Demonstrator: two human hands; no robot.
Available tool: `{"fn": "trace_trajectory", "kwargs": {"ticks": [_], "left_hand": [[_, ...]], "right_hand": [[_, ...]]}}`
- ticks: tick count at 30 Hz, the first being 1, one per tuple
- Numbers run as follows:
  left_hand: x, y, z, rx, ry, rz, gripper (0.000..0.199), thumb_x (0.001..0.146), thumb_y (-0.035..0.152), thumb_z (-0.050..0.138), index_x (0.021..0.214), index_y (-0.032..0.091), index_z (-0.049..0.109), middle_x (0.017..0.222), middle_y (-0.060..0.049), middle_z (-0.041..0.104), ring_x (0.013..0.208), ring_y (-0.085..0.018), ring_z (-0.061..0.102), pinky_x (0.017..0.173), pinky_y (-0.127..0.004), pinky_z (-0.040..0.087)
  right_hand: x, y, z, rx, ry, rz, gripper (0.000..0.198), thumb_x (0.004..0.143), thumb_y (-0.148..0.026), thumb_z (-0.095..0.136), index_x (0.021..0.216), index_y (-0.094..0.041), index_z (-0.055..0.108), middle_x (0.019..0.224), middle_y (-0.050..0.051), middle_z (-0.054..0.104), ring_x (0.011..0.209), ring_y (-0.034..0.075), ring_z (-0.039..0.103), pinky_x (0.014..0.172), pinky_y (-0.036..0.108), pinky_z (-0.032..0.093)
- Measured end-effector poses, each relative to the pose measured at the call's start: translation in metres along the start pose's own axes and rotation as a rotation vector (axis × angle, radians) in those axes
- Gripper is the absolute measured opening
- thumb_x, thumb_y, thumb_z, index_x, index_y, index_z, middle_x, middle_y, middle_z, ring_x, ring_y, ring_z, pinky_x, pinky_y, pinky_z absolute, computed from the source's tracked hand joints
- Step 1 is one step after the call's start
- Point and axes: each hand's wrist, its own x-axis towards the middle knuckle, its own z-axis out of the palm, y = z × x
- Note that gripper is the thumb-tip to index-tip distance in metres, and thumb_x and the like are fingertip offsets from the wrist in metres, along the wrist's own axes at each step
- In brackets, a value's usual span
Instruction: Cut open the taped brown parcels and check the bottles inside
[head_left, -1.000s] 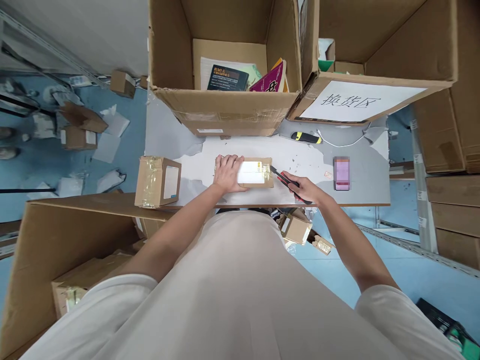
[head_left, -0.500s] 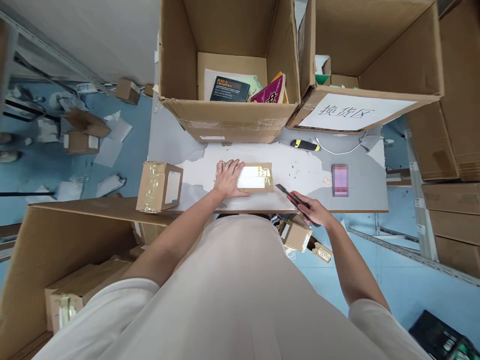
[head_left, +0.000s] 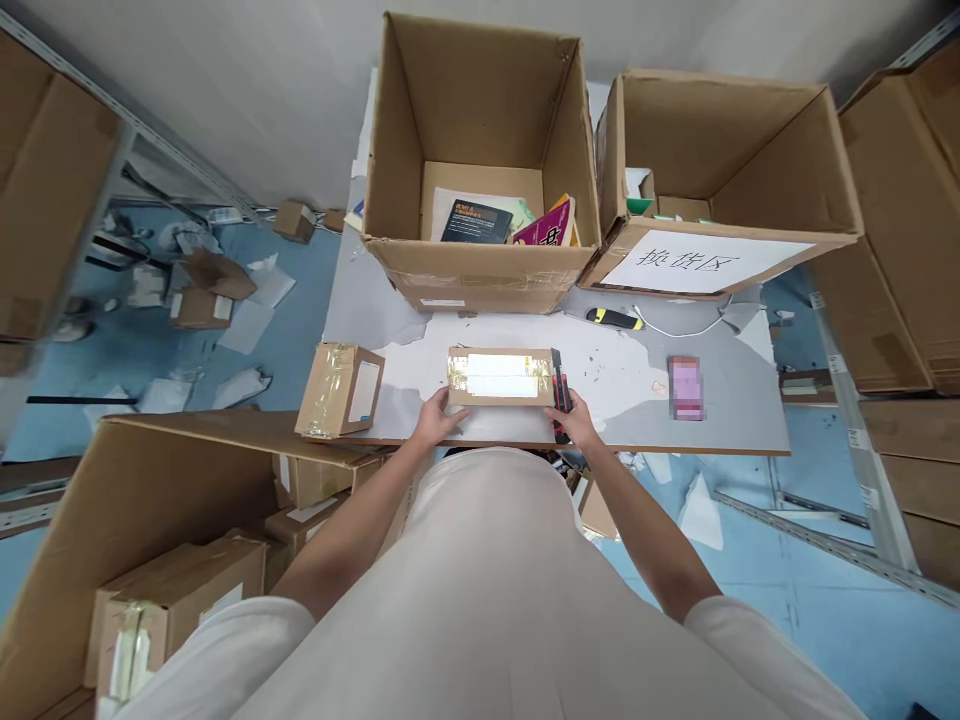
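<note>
Left hand gripping white-labelled carton by left corner, right hand closed round black-and-red cutter against its right end, carton near table front, phone rightward, yellow-and-black tool behind, open box of books, adjoining box marked 换货区.

left hand: at labelled carton's left end | right hand gripping cutter: carton's right end | taped box: left of carton

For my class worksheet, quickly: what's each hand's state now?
Left hand: holding the small box by its left end.
Right hand: closed around the cutter.
</note>
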Motion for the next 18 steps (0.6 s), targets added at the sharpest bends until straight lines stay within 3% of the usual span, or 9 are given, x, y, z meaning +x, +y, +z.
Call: {"fn": "trace_trajectory", "kwargs": {"ticks": [2, 5, 9, 12, 15, 18], "left_hand": [[0.002, 0.004, 0.003, -0.032, -0.024, 0.004, 0.067, 0.066, 0.058, 0.067, 0.115, 0.013, 0.059, 0.114, -0.014, 0.066, 0.106, -0.025, 0.062, 0.094, -0.038, 0.047], [0.006, 0.023, 0.001, 0.125, -0.003, 0.015, 0.048, 0.077, 0.055, 0.057, 0.1, 0.014, 0.068, 0.095, -0.008, 0.072, 0.088, -0.021, 0.065, 0.079, -0.03, 0.049], [0.016, 0.044, 0.001, 0.394, 0.058, -0.025, 0.05, 0.083, 0.057, 0.046, 0.079, 0.015, 0.071, 0.071, -0.006, 0.07, 0.07, -0.018, 0.061, 0.064, -0.026, 0.042], [0.026, 0.047, 0.008, 0.467, 0.066, -0.059, 0.05, 0.085, 0.055, 0.044, 0.079, 0.015, 0.073, 0.074, -0.007, 0.071, 0.07, -0.019, 0.061, 0.065, -0.028, 0.042], [0.031, 0.039, 0.011, 0.423, 0.051, -0.049, 0.046, 0.086, 0.051, 0.044, 0.091, 0.016, 0.073, 0.083, -0.008, 0.073, 0.076, -0.021, 0.064, 0.072, -0.03, 0.046], [0.027, 0.023, 0.006, 0.372, 0.027, -0.032, 0.044, 0.086, 0.046, 0.045, 0.105, 0.015, 0.07, 0.098, -0.009, 0.073, 0.086, -0.023, 0.066, 0.082, -0.032, 0.049]], "right_hand": [[-0.001, -0.005, 0.002, -0.015, 0.041, -0.051, 0.05, 0.054, -0.042, 0.079, 0.089, -0.021, 0.05, 0.055, -0.01, 0.053, 0.042, 0.01, 0.049, 0.044, 0.025, 0.045], [-0.001, -0.018, -0.001, -0.081, 0.109, -0.14, 0.041, 0.062, -0.047, 0.074, 0.083, -0.021, 0.05, 0.053, -0.008, 0.052, 0.043, 0.01, 0.049, 0.043, 0.024, 0.043], [0.006, -0.027, -0.003, -0.193, 0.197, -0.106, 0.041, 0.065, -0.053, 0.07, 0.082, -0.019, 0.053, 0.054, -0.006, 0.052, 0.044, 0.01, 0.048, 0.043, 0.024, 0.043], [0.017, -0.021, -0.001, -0.228, 0.234, -0.105, 0.043, 0.065, -0.055, 0.068, 0.083, -0.018, 0.056, 0.067, -0.001, 0.06, 0.054, 0.012, 0.053, 0.05, 0.025, 0.047], [0.024, -0.013, -0.001, -0.205, 0.219, -0.143, 0.045, 0.064, -0.055, 0.067, 0.086, -0.017, 0.058, 0.084, 0.004, 0.065, 0.071, 0.014, 0.057, 0.063, 0.027, 0.051], [0.016, -0.005, -0.005, -0.171, 0.202, -0.134, 0.047, 0.065, -0.056, 0.066, 0.089, -0.017, 0.057, 0.083, 0.003, 0.065, 0.07, 0.013, 0.057, 0.065, 0.028, 0.052]]}}
